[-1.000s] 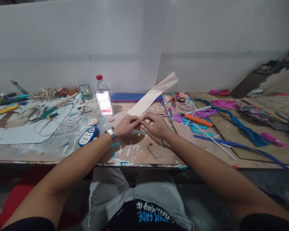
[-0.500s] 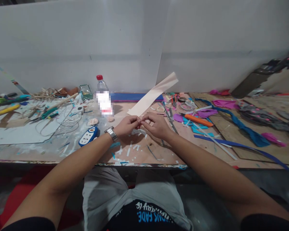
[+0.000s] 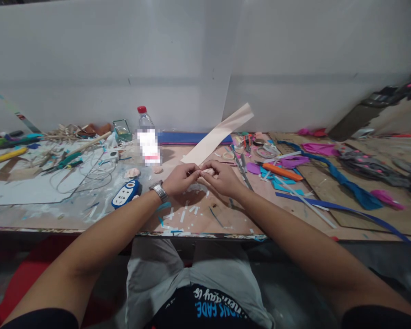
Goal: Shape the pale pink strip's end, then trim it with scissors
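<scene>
Over the middle of the workbench, my left hand (image 3: 182,180) and my right hand (image 3: 223,179) meet with fingertips pinched together. Between them is a small piece of crumpled cream crepe paper (image 3: 209,172), partly covered by the fingers. Most of it shows at my right thumb and forefinger, while my left fingertips pinch its near end. Just beyond the hands, a long cream crepe paper strip (image 3: 219,133) slants up to the right and leans toward the wall. Two crumpled cream paper pieces, a larger one (image 3: 132,172) and a smaller one (image 3: 158,169), lie left of my left hand.
A red-capped bottle (image 3: 145,119) and a blue-and-white power strip (image 3: 125,194) stand to the left, near pliers (image 3: 63,165) and wire. To the right are an orange cutter (image 3: 282,172), a tape roll (image 3: 228,156), purple scraps and a blue strip (image 3: 349,205). Paper bits litter the front.
My fingers have shifted slightly on the crumpled paper, and more of it shows by my right hand. The strip and the things on the bench stay in place.
</scene>
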{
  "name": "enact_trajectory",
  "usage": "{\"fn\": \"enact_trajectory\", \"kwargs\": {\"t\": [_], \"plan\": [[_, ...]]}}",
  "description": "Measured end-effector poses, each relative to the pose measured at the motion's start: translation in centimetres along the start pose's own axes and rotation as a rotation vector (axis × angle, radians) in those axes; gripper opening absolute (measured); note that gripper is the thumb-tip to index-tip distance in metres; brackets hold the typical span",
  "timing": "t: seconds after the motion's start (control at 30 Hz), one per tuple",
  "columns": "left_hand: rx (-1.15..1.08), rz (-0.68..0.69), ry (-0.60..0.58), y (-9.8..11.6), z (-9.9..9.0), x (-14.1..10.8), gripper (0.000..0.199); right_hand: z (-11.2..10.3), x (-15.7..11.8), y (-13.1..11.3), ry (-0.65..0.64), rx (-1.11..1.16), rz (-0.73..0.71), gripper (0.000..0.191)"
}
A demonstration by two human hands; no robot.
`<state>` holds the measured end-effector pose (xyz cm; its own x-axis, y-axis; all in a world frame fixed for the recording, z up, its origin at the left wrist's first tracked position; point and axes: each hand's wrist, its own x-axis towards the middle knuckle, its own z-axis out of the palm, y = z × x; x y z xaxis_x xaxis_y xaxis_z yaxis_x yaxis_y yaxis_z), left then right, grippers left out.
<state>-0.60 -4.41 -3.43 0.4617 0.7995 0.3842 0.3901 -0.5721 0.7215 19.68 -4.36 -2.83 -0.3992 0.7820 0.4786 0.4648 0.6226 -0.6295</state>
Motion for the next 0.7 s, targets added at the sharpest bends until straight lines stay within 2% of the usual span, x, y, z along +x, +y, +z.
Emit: {"fn": "enact_trajectory", "kwargs": {"t": [0.33, 0.5, 0.7], "plan": [[-0.057, -0.029, 0.003, 0.6, -0.1, 0.0, 0.038, 0.1, 0.0, -0.2, 0.033, 0.076, 0.023, 0.013], [-0.426, -0.163, -0.075, 0.0, 0.5, 0.3, 0.052, 0.0, -0.1, -0.2, 0.039, 0.039, -0.039, 0.01], [-0.748, -0.321, -0.126, -0.5, 1.2, 0.3, 0.049, -0.2, -0.1, -0.2, 0.037, -0.007, -0.128, 0.01]]}}
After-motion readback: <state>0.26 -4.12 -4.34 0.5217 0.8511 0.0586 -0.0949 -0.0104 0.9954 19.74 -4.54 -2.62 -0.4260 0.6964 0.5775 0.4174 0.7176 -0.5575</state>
